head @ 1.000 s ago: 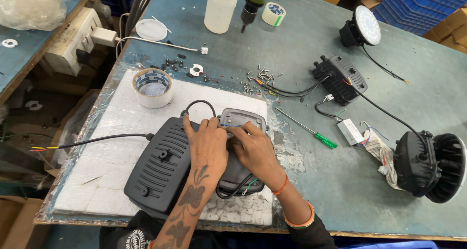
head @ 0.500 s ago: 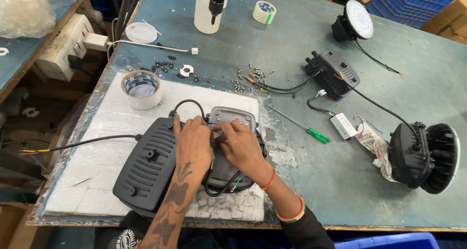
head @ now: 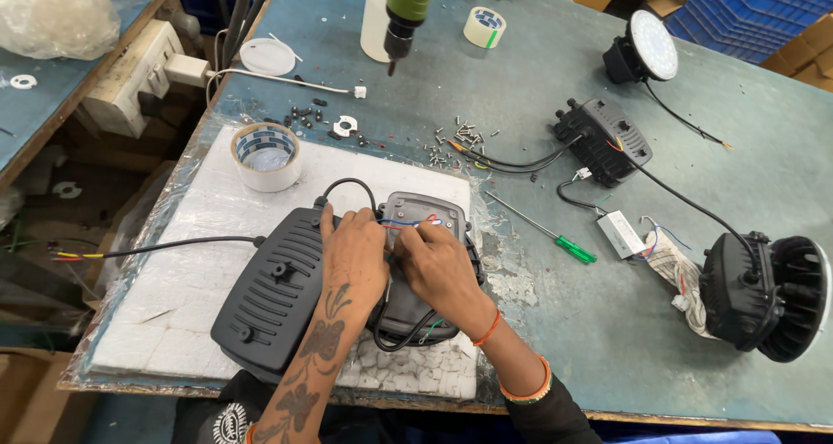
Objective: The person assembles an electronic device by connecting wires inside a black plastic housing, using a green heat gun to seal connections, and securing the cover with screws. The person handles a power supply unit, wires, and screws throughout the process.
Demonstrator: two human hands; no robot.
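My left hand (head: 354, 251) lies flat on the black lamp housing (head: 286, 283), fingers loosely curled and pinching the thin red and blue wires (head: 415, 223) at the open grey box (head: 423, 218). My right hand (head: 438, 266) is half closed, its fingertips gripping those same wires just beside the left. The housing sits on a white foam pad (head: 173, 279) on the desk (head: 555, 322), a tape roll (head: 265, 155) near its far corner.

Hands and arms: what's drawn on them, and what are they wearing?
The left hand is bare, and its forearm carries dark tattoos, one shaped like a butterfly. The right hand is bare too, with an orange thread at the wrist and an orange bangle before a dark sleeve.
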